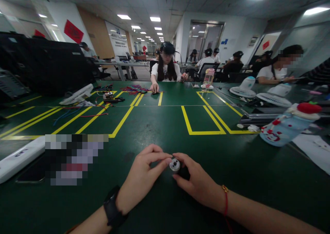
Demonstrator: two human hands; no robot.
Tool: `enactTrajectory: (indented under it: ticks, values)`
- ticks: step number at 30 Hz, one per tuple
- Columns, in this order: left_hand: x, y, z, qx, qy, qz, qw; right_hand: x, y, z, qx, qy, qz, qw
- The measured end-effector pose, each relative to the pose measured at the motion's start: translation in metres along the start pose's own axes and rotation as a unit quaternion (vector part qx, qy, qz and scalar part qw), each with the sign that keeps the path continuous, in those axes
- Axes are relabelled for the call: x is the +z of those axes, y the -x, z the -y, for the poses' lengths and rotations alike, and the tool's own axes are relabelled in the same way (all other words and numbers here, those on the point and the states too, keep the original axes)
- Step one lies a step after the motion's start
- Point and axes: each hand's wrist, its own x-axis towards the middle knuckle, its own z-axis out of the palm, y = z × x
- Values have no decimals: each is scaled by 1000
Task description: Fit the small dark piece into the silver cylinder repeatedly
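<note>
In front of me is a small round metal part (pixel 174 165), its silver end face turned up, with dark spots on it; it looks like a small motor. My right hand (pixel 199 182) curls around its right side, thumb below and fingers above. From the left, my left hand (pixel 144 168) brings thumb and index fingertips together at the part's upper left edge. Whether something tiny sits between those fingertips is too small to make out. Both hands are low over the green table (pixel 144 206).
Left lie a white power strip (pixel 23 158) and a dark phone (pixel 33 172) beside a blurred patch. A blue bottle (pixel 286 127) with a red lid stands right, near metal rails (pixel 268 113) and white fans (pixel 243 89). Across the table, a person (pixel 166 67) reaches toward coloured wires (pixel 135 89).
</note>
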Motion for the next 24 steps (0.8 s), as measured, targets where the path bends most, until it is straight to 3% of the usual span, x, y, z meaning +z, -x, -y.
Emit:
enactTrajectory:
  ticks: [5, 8, 11, 14, 19, 22, 24]
  values:
    - [5, 6, 26, -10, -122, 47, 991, 1, 2, 1, -35, 28, -19, 999]
    - [13, 7, 33, -9, -137, 57, 989, 1, 2, 3, -42, 34, -4, 999]
    - [14, 9, 33, -8, -133, 57, 989, -9, 6, 0, -30, 44, -38, 998]
    - [4, 14, 35, -9, -121, 52, 991, -36, 23, -18, -2, 102, -95, 990]
    - [-30, 29, 54, -64, -74, 7, 995, -108, 85, -79, 92, 260, -181, 944]
    - [-45, 36, 67, -108, -64, 3, 992, -144, 122, -109, 155, 304, -181, 922]
    - [-48, 39, 71, -119, -60, 3, 991, -156, 134, -115, 156, 330, -185, 912]
